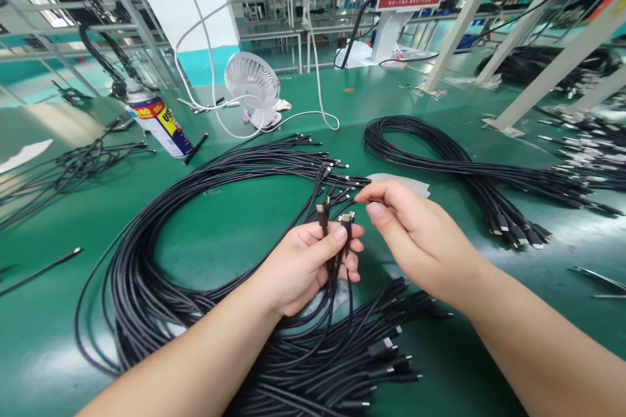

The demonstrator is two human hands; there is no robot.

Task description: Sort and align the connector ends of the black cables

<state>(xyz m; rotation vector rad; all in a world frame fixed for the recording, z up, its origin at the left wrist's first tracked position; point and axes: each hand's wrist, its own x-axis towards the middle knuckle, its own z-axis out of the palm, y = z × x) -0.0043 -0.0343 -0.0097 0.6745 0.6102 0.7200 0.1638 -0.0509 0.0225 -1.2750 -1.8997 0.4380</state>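
Observation:
My left hand [313,257] is closed around several black cables [332,280], their metal-tipped plugs [345,218] pointing up between thumb and fingers. Just to its right, my right hand [415,234] has thumb and index finger pinched together. A dark bit shows between those fingertips, too small to make out. A large coil of black cables [132,287] curves around the left side, and its far plug ends [337,166] lie just beyond my hands. Below my hands, more plug ends [386,345] fan out to the right.
A second cable bundle [415,137] lies at right, with more plugs [596,150] beyond it. At the back stand a white fan [252,81] and a spray can [159,120]. Grey posts [552,65] rise on the right. Tweezers-like metal tools [601,280] lie at the right edge.

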